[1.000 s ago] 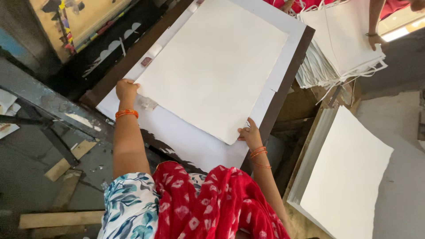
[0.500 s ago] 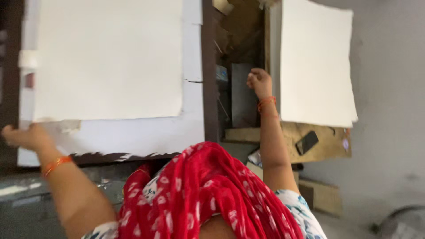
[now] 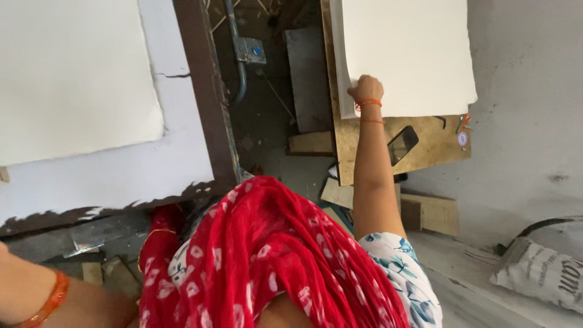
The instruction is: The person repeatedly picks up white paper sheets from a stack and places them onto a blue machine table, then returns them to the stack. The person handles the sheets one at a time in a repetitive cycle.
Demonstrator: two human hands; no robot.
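My right hand (image 3: 366, 90) is closed on the near left corner of a stack of white paper sheets (image 3: 407, 54), which lies on a wooden board (image 3: 434, 146) at the right. Orange bangles circle that wrist. Of my left arm only the forearm and an orange bangle (image 3: 51, 299) show, at the bottom left; the hand itself is past the frame edge. At the left, a large white sheet (image 3: 73, 79) lies on a white board (image 3: 182, 146) with a dark frame (image 3: 203, 103).
A black phone (image 3: 402, 144) lies on the wooden board near the stack. A metal pipe (image 3: 235, 54) and wood blocks (image 3: 311, 143) fill the gap between the tables. My red patterned scarf (image 3: 273, 255) hangs below. A printed sack (image 3: 540, 273) lies on the floor, bottom right.
The view has swung right. My right hand has moved from the gap beside the framed table onto the corner of the paper stack. My left hand has left the large sheet and the frame.
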